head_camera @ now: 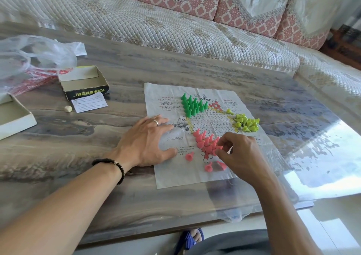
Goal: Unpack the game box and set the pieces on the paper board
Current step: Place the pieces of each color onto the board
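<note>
Evidently to keep the paper board [195, 178] flat, the left hand [145, 143] presses it with spread fingers [166, 121] while the right hand [241, 153] fingers [221, 142] pinch a pink piece [215, 147] into its cluster.

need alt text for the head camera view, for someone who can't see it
A person's right hand pinches a pink piece among the pink pieces on a paper board, while the left hand lies flat on the board's edge. Green pieces and yellow pieces also stand there; an open box sits to the left.
</note>
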Available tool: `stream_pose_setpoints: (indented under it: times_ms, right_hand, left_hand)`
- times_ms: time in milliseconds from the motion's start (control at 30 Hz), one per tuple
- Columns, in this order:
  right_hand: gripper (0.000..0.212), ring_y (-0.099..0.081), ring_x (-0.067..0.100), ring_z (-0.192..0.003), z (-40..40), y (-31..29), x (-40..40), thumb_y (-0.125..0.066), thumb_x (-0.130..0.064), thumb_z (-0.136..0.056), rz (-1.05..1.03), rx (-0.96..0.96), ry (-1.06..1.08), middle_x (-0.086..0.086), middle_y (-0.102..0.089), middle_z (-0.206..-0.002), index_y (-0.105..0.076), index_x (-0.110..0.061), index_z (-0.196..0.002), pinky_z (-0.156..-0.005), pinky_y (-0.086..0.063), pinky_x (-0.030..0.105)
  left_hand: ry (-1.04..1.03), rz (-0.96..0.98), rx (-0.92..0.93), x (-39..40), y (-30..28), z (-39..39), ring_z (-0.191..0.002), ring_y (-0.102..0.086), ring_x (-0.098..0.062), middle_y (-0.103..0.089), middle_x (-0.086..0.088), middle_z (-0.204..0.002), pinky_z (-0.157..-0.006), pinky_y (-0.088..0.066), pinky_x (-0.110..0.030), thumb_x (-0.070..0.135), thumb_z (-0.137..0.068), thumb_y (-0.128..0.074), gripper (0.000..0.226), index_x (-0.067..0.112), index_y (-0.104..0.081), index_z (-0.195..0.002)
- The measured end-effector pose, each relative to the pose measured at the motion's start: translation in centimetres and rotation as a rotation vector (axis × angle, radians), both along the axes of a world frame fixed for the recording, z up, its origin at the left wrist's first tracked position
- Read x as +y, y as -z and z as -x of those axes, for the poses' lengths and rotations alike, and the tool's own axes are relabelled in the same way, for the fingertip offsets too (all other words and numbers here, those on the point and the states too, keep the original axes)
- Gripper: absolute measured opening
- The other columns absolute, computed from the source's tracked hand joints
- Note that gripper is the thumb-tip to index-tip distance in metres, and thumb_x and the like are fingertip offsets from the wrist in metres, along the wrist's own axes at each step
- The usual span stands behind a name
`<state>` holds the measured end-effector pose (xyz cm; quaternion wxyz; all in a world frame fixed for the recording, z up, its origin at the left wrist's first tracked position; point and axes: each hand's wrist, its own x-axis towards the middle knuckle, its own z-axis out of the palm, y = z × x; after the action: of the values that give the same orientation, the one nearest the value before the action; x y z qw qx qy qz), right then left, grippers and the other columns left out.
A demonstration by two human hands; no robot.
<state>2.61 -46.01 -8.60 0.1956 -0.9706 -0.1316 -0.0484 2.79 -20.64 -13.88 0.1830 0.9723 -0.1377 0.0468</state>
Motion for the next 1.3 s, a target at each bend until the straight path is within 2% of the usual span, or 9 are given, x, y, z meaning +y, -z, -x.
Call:
stream_pose_setpoints:
  times_ms: [133, 333, 600, 733, 867, 933, 1033, 1167, 1300]
  right_hand:
    - [0.015, -0.056, 0.005, -0.063, 0.6, -0.7, -0.9, -0.073, -0.023, -0.073, -0.008, 0.059, -0.007, -0.010, -0.062, -0.068, -0.059, -0.024, -0.068, -0.058, -0.046, 0.022]
    - [0.012, -0.055, 0.002, -0.065, 1.2, -0.4, -1.4, -0.071, -0.014, -0.075, 0.072, 0.156, -0.052, -0.012, -0.061, -0.068, -0.064, -0.023, -0.072, -0.055, -0.041, 0.011]
    - [0.017, -0.059, 0.002, -0.068, 1.1, -0.6, -0.9, -0.064, -0.007, -0.081, -0.064, 0.098, -0.042, -0.013, -0.065, -0.076, -0.071, -0.022, -0.084, -0.062, -0.043, 0.006]
    - [0.013, -0.065, 0.004, -0.063, 1.1, -0.9, -0.3, -0.065, -0.014, -0.085, -0.145, 0.097, -0.055, -0.012, -0.066, -0.076, -0.067, -0.026, -0.082, -0.056, -0.048, 0.014]
    - [0.008, -0.059, 0.004, -0.069, 1.1, -0.8, 0.5, -0.071, -0.018, -0.082, -0.153, 0.017, -0.067, -0.011, -0.063, -0.082, -0.070, -0.026, -0.082, -0.064, -0.047, 0.019]
    - [0.009, -0.057, 0.006, -0.067, 1.0, -0.7, 0.9, -0.072, -0.015, -0.080, -0.152, -0.005, -0.075, -0.010, -0.062, -0.076, -0.071, -0.024, -0.080, -0.064, -0.047, 0.021]
    - [0.014, -0.058, 0.004, -0.068, 1.1, -0.5, 1.3, -0.069, -0.010, -0.081, -0.147, 0.013, -0.075, -0.014, -0.064, -0.067, -0.072, -0.024, -0.077, -0.062, -0.047, 0.017]
    - [0.013, -0.057, -0.005, -0.068, 1.0, -0.2, 1.8, -0.068, -0.009, -0.083, -0.104, 0.001, -0.082, -0.017, -0.063, -0.065, -0.072, -0.020, -0.078, -0.061, -0.042, 0.008]
    - [0.011, -0.058, -0.007, -0.067, 1.0, 0.1, 2.0, -0.067, -0.009, -0.082, -0.064, 0.002, -0.075, -0.016, -0.064, -0.068, -0.073, -0.019, -0.080, -0.062, -0.043, 0.007]
  left_hand:
    - [-0.001, 0.001, -0.004, 0.0, -0.1, 0.1, -0.144, -0.020, -0.011, -0.034, 0.005, -0.152, -0.118, -0.014, -0.031, 0.079, -0.061, -0.029, 0.099, 0.025, -0.043, -0.143]
    - [-0.001, 0.003, -0.007, 0.0, 0.0, 0.0, -0.144, -0.020, -0.011, -0.034, 0.004, -0.153, -0.118, -0.014, -0.031, 0.078, -0.062, -0.030, 0.098, 0.024, -0.042, -0.143]
    - [-0.001, 0.004, -0.003, -0.1, -0.1, 0.0, -0.144, -0.020, -0.010, -0.034, 0.004, -0.153, -0.118, -0.012, -0.030, 0.079, -0.061, -0.029, 0.100, 0.024, -0.042, -0.143]
    - [0.000, 0.001, -0.006, 0.0, -0.1, 0.1, -0.144, -0.020, -0.011, -0.034, 0.004, -0.153, -0.118, -0.013, -0.030, 0.079, -0.061, -0.029, 0.100, 0.024, -0.042, -0.143]
    - [-0.001, 0.009, -0.003, -0.1, -0.1, 0.1, -0.145, -0.018, -0.011, -0.033, 0.004, -0.153, -0.118, -0.013, -0.032, 0.079, -0.060, -0.029, 0.101, 0.024, -0.042, -0.143]
    - [-0.002, 0.015, -0.007, -0.1, -0.1, 0.1, -0.145, -0.018, -0.012, -0.032, 0.003, -0.154, -0.119, -0.014, -0.032, 0.079, -0.060, -0.029, 0.101, 0.023, -0.043, -0.143]
    - [0.002, 0.014, -0.013, -0.1, -0.1, 0.1, -0.145, -0.018, -0.013, -0.032, 0.002, -0.154, -0.118, -0.015, -0.033, 0.079, -0.061, -0.030, 0.100, 0.022, -0.044, -0.142]
    - [0.004, 0.019, -0.010, -0.1, -0.1, 0.2, -0.145, -0.017, -0.012, -0.032, 0.003, -0.154, -0.118, -0.014, -0.032, 0.078, -0.061, -0.031, 0.099, 0.023, -0.043, -0.142]
    - [0.005, 0.022, -0.015, 0.0, -0.1, 0.2, -0.145, -0.017, -0.012, -0.033, 0.003, -0.154, -0.118, -0.012, -0.030, 0.077, -0.062, -0.033, 0.097, 0.023, -0.043, -0.142]
